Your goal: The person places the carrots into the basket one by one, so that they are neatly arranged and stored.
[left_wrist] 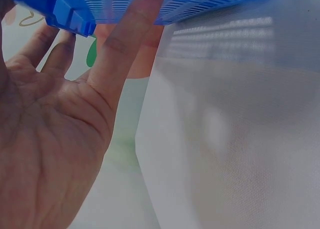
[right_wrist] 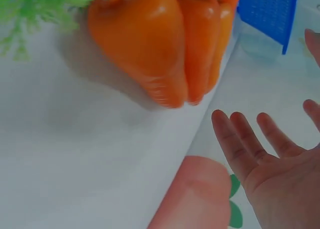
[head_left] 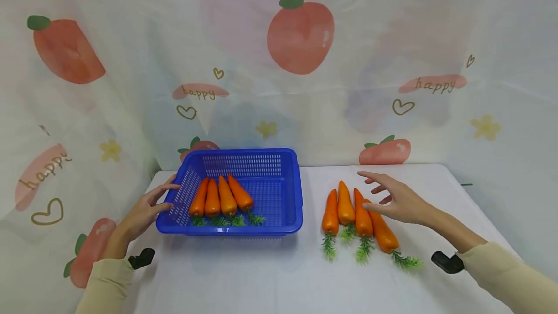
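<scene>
A blue plastic basket [head_left: 240,230] stands on the left of the table, with several orange carrots [head_left: 212,198] lying side by side inside, their green tops toward me. My left hand [head_left: 141,212] is at the basket's left rim, fingers spread and thumb extended. In the left wrist view, the thumb [left_wrist: 122,49] overlaps the basket's outer wall [left_wrist: 115,11]; firm contact is hard to tell. To the right, several more carrots [head_left: 346,207] lie on the cloth in a loose row. Just above the rightmost carrot [head_left: 383,231] my right hand [head_left: 405,202] hovers, fingers apart, holding nothing.
A white cloth [head_left: 244,275] covers the table. Behind it and at the left hangs a curtain [head_left: 244,52] printed with fruit, hearts and "happy". Black wrist mounts [head_left: 447,262] sit at both sleeves.
</scene>
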A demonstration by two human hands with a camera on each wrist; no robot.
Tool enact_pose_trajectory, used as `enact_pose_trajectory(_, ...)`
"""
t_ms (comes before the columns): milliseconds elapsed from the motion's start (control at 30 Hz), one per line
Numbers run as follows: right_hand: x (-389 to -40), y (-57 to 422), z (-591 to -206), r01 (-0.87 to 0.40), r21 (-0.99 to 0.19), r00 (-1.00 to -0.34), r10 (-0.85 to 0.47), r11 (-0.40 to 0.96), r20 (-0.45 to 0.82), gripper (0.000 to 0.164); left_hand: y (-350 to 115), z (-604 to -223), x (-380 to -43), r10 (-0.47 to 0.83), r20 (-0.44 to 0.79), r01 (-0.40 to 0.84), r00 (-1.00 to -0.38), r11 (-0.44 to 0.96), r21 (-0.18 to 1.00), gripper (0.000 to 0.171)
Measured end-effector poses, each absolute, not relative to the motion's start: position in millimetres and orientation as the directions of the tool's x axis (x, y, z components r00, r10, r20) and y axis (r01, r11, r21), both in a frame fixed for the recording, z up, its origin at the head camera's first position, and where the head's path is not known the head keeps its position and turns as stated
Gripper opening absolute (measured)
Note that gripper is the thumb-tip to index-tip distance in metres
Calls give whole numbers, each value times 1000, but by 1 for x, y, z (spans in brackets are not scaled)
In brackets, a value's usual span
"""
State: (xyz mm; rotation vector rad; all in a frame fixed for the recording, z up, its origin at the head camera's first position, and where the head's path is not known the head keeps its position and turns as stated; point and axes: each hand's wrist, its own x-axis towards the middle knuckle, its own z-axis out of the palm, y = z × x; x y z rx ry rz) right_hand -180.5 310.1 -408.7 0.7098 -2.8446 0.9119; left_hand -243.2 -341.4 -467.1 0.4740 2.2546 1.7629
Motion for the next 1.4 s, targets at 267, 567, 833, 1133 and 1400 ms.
enact_pose_trajectory(267, -170, 326, -423, -361, -585, -918, -388, 726, 84, 75, -341, -466, -243, 389, 9, 109, -921, 236, 966, 52)
enact_pose_trajectory(567, -170, 339, -439, -287, -658, -909, -415, 697, -44, 73, -341, -465, -242, 388, 11, 112, -922, 237, 965, 53)
enact_pose_trajectory(833, -168, 344, -448, -213, -709, -897, -422, 672, -130, 75, -341, -465, -242, 386, 8, 109, -922, 242, 964, 53)
enact_pose_trajectory(1133, -168, 347, -445, -92, -725, -879, -397, 683, -263, 73, -339, -462, -240, 381, 6, 105, -924, 239, 965, 53)
enact_pose_trajectory(1400, -168, 347, -445, -36, -727, -870, -379, 686, -315, 73, -339, -461, -240, 386, 0, 97, -923, 232, 968, 53)
